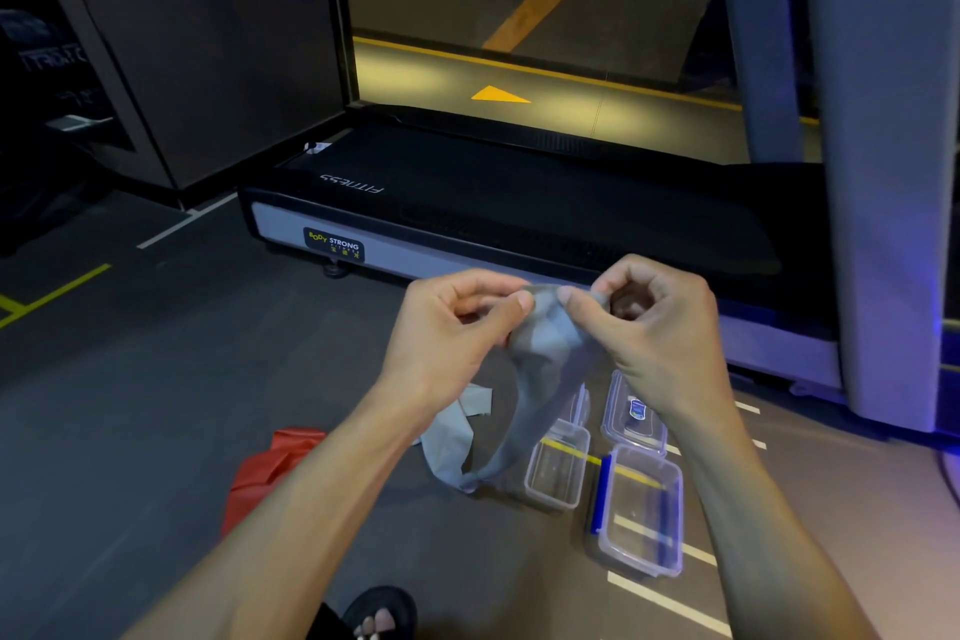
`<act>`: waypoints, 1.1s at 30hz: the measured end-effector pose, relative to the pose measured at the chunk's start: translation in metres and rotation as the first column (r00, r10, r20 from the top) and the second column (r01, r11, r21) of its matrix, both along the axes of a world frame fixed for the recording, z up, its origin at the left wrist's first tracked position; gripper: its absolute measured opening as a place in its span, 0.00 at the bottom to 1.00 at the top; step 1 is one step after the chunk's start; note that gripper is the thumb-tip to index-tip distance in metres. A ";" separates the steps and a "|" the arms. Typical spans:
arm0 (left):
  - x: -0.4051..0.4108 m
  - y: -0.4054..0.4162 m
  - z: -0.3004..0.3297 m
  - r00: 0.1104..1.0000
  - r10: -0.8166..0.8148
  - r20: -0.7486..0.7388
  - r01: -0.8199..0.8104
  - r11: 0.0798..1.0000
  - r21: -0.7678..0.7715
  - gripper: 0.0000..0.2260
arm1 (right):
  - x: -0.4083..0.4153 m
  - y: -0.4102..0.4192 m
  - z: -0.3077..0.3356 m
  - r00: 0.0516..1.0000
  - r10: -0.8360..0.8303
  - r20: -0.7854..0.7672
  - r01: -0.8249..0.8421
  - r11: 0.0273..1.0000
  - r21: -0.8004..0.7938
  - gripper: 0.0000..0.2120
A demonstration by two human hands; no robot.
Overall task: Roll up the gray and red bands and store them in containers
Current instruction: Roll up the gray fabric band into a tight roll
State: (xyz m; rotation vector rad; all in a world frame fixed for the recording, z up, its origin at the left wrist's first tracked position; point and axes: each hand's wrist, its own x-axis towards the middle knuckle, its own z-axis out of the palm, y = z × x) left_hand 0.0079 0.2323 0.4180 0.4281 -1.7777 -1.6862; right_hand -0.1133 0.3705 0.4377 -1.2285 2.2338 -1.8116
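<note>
Soft gray band (545, 343) pinched at its top by curled left hand (457, 327) and right hand (660, 327), limp tail draped beside clear plastic boxes (558, 470), crumpled red band (270, 468) left of them, floor (156, 405) underneath

Floor (156, 405): bands, containers, treadmill (467, 224).

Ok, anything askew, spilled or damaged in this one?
Nothing damaged or spilled. Both hands, left hand and right hand, pinch the thin gray stretch band, its tail trailing loosely on the floor. The crumpled red band lies unrolled beside two open clear plastic containers.
</note>
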 end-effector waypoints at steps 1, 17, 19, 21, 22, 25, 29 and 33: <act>0.000 0.000 0.000 1.000 0.002 0.003 -0.002 1.000 0.005 0.04 | 0.000 0.000 0.000 1.000 0.002 -0.002 -0.002 1.000 0.003 0.12; 0.003 -0.006 0.007 0.995 0.068 -0.074 -0.076 0.991 -0.106 0.06 | -0.008 0.002 0.000 0.972 0.138 0.188 -0.124 0.989 -0.084 0.08; 0.002 -0.006 0.006 0.994 0.068 -0.085 -0.081 0.986 -0.147 0.05 | -0.008 0.001 -0.001 0.977 0.123 0.175 -0.111 0.991 -0.077 0.03; 0.000 -0.004 0.004 0.992 0.079 -0.096 -0.093 0.983 -0.156 0.05 | -0.006 -0.001 -0.002 0.970 0.129 0.205 -0.110 0.988 -0.105 0.02; -0.001 -0.002 0.004 0.991 0.082 -0.104 -0.097 0.985 -0.146 0.05 | -0.003 -0.002 -0.002 0.965 0.134 0.226 -0.107 0.986 -0.127 0.04; -0.004 -0.001 0.006 0.984 0.103 -0.143 -0.114 0.991 -0.074 0.07 | 0.003 -0.004 0.000 0.971 0.146 0.190 -0.124 0.985 -0.123 0.05; -0.002 -0.004 0.016 0.983 0.033 -0.180 -0.035 0.999 -0.007 0.09 | 0.000 0.005 0.007 0.930 0.292 0.222 -0.264 0.953 -0.148 0.03; 0.002 -0.002 0.017 0.991 -0.038 -0.129 0.014 0.983 -0.184 0.07 | -0.007 0.014 0.011 0.790 0.452 0.414 -0.356 0.888 -0.291 0.15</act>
